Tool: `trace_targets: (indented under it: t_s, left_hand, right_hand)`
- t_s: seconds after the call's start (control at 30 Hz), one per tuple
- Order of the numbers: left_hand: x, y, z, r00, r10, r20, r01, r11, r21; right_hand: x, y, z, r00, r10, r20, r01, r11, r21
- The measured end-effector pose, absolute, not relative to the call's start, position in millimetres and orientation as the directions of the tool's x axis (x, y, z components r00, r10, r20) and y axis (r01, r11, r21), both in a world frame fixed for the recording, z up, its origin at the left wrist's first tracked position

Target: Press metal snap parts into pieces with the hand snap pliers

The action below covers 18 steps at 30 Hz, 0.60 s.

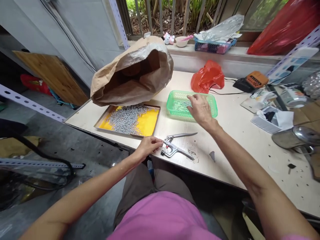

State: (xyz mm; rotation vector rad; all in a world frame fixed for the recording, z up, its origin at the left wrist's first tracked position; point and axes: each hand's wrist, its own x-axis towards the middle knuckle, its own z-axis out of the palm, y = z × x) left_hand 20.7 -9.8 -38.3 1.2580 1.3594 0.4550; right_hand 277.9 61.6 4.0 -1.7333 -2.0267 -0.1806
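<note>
My right hand [200, 109] hovers over the near right part of a shallow light-green plastic basket [213, 108], its thumb and forefinger apart. Small silvery metal pieces [180, 105] lie inside that basket. At the table's front edge, my left hand [152, 146] is closed in a pinch; whatever sits between its fingertips is too small to name. Just right of those fingertips lies a pair of metal hand pliers [172, 150] with spread handles and a red bit near the jaw. Behind my left hand, a shallow tray with a yellow bottom [149, 122] carries a heap of small silvery pieces [126, 118].
A large brown paper sack [107, 96] gapes above the tray's back edge. Red plastic bag [208, 77], orange-and-black battery charger [255, 81] and a metal jug [287, 138] stand further right. A blue basket [212, 46] is on the windowsill.
</note>
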Motion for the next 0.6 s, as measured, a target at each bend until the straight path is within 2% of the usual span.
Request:
trace_targets:
  t_s: [0.1,0.17,0.23,0.4,0.6]
  left_hand:
    - [30,-6,-51,0.252,0.814,-0.524,0.478,0.366,0.798]
    - [32,-1,-54,0.26,0.791,-0.554,0.536,0.359,0.764]
    - [34,3,-55,0.273,0.758,-0.592,0.57,0.368,0.735]
    - [37,5,-52,0.303,0.696,-0.651,0.583,0.404,0.704]
    - [42,6,-48,0.266,0.657,-0.705,0.628,0.437,0.644]
  right_hand:
    - [290,28,-4,-0.209,0.929,0.304,0.928,0.287,-0.238]
    - [285,-7,-18,-0.362,0.92,0.148,0.871,0.391,-0.297]
    - [276,-41,-33,-0.446,0.895,0.002,0.843,0.421,-0.335]
    - [258,-84,-51,-0.373,0.906,-0.201,0.904,0.305,-0.301]
    - [256,-81,-55,-0.332,0.913,-0.236,0.922,0.262,-0.285]
